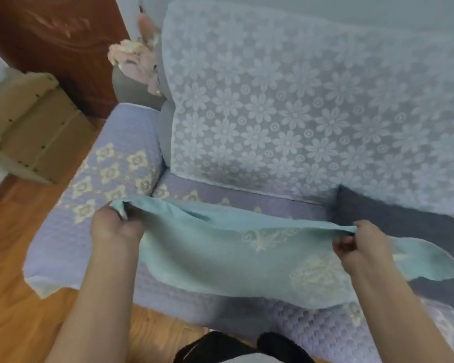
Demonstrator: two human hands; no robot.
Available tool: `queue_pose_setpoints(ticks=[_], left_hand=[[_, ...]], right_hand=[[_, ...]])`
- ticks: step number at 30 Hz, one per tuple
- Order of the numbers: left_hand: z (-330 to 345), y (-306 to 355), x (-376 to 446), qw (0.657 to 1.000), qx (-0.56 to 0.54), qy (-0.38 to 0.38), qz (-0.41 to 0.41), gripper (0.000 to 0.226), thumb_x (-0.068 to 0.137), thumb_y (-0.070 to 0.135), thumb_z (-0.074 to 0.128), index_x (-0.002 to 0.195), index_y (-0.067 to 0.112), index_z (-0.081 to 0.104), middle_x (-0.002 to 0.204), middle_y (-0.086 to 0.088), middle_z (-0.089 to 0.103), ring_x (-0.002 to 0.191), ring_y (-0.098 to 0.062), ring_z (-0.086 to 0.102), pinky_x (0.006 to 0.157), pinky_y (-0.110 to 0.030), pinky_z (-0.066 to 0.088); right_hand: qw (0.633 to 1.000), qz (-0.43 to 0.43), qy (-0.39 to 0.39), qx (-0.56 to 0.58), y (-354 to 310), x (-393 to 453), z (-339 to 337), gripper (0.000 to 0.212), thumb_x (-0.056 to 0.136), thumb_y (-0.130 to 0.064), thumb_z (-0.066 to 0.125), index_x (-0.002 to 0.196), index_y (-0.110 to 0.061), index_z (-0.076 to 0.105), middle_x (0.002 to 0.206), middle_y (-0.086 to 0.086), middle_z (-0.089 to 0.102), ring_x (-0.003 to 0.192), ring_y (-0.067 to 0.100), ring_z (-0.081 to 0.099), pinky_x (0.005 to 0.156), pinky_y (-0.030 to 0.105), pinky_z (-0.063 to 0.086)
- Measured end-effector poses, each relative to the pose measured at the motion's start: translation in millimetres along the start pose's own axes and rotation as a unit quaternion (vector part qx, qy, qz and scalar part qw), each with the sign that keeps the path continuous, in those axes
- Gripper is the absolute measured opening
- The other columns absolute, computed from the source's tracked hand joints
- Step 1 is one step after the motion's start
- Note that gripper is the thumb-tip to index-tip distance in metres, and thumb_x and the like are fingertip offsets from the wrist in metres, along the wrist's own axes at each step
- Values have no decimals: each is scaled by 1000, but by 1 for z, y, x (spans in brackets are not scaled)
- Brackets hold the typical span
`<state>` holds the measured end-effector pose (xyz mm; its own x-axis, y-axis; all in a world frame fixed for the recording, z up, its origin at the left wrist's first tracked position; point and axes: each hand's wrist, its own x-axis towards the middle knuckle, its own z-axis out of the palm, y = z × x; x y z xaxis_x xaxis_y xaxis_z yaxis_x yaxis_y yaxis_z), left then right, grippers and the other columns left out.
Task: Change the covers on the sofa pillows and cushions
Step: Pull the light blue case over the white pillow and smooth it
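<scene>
Left hand (114, 227) and right hand (358, 243) each pinch the upper edge of a teal cover (220, 258); it hangs stretched at mid-frame over the lavender sofa seat (286, 203).

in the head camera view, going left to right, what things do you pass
cardboard box → purple quilted armrest cover → left hand → teal cover → right hand

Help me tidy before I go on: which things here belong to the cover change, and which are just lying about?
Belongs to the job:
light blue patterned fabric cover, gripped by left hand and right hand
lavender quilted sofa cover
white floral lace backrest throw

Lying about:
cardboard box
pink artificial flowers
</scene>
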<state>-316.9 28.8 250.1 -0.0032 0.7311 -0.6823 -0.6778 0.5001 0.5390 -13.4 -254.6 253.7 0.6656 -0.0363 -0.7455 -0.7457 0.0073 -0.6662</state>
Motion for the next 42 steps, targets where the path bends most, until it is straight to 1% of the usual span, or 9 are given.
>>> queue_pose_setpoints(ticks=[3,7,14,21,26,30,34,37,42], left_hand=[[40,4,25,997,62,-32,39,24,109,18,35,121,15,55,106,1,60,99,-15,66,98,-33,55],[93,-33,53,926,335,-152,87,53,106,35,46,156,28,31,149,3,46,140,-20,44,110,-35,38],[-53,-191,81,339,841,-340,249,71,92,61,31,149,23,51,157,-16,42,145,-40,38,119,-48,29],[-125,-199,169,167,911,-255,276,60,106,31,31,158,8,15,145,-29,48,130,-50,51,105,-58,46],[-135,-248,185,184,909,-218,305,70,95,51,36,160,27,26,162,-16,32,146,-47,32,110,-65,31],[-143,-278,203,122,923,-223,289,74,92,62,24,160,33,27,168,-7,23,153,-41,20,114,-70,15],[-117,-299,200,190,924,-165,286,72,95,49,18,162,23,21,170,-5,11,155,-41,4,120,-65,4],[-95,-305,183,233,887,-227,327,64,102,45,22,161,22,23,169,-8,17,155,-38,12,123,-61,11],[-78,-261,198,259,860,-246,365,59,103,44,25,160,31,26,168,-14,19,154,-37,17,123,-56,18]], right_hand=[[999,-2,-43,-12,-5,2,21,12,100,-15,45,89,-16,51,49,3,50,33,8,41,50,25,47],[966,-121,-166,-158,-29,42,79,56,103,-22,49,155,-29,29,142,2,47,101,14,56,97,34,48],[837,-295,-188,-421,103,55,90,38,94,-6,54,131,-17,58,125,2,61,109,20,60,90,27,45],[704,-490,-299,-418,204,30,145,39,103,-23,41,139,-19,52,154,3,35,143,9,23,120,24,23],[491,-553,-200,-643,233,240,66,58,105,-48,17,154,-20,34,166,9,17,152,33,19,123,48,14],[623,-192,17,-758,202,387,-47,98,90,-69,-11,151,-9,35,154,18,35,138,38,36,114,53,31],[706,-396,96,-579,211,301,21,50,98,-17,46,145,-1,43,154,28,33,140,45,32,119,52,24],[700,-481,-46,-525,234,214,85,55,99,-21,46,151,-11,37,162,20,21,150,37,16,124,44,12],[492,-503,-228,-673,265,219,108,63,102,-46,15,160,-23,13,168,6,1,155,26,-3,125,43,-2]])
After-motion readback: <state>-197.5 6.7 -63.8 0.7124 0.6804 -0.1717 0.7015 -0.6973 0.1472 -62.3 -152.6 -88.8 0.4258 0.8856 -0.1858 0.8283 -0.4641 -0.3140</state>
